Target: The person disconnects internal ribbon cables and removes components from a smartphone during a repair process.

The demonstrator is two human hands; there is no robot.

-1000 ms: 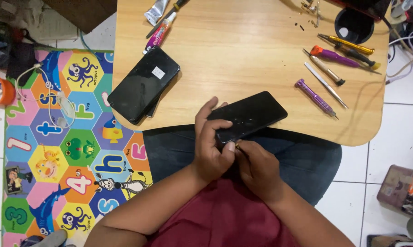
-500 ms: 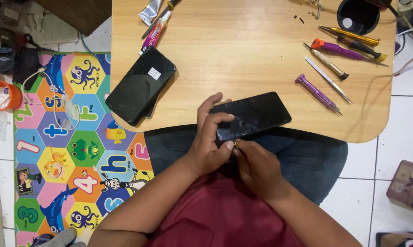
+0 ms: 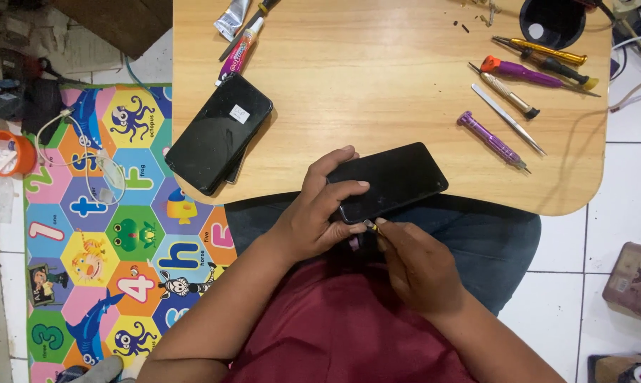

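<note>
— Where's the black phone point(image 3: 395, 181) sitting?

— At the near edge of the wooden table point(image 3: 377, 78), tilted, its near-left end hanging off over the lap. The left hand point(image 3: 313, 216) grips that end — fingers curled over the glass, thumb below.

— And the other hand?

— The right hand point(image 3: 416, 266) is just beneath the phone's near corner, fingertips pressed together in a pinch on a small thin tool point(image 3: 370, 227) (too small to tell what kind) that touches the phone's edge.

— Anything else on the table?

— A second black phone point(image 3: 218, 133) lies to the left, well apart, with glue tubes point(image 3: 239, 35) beyond it. Far right: a purple screwdriver point(image 3: 492, 138), tweezers, more drivers and a black cup point(image 3: 551, 25).
</note>
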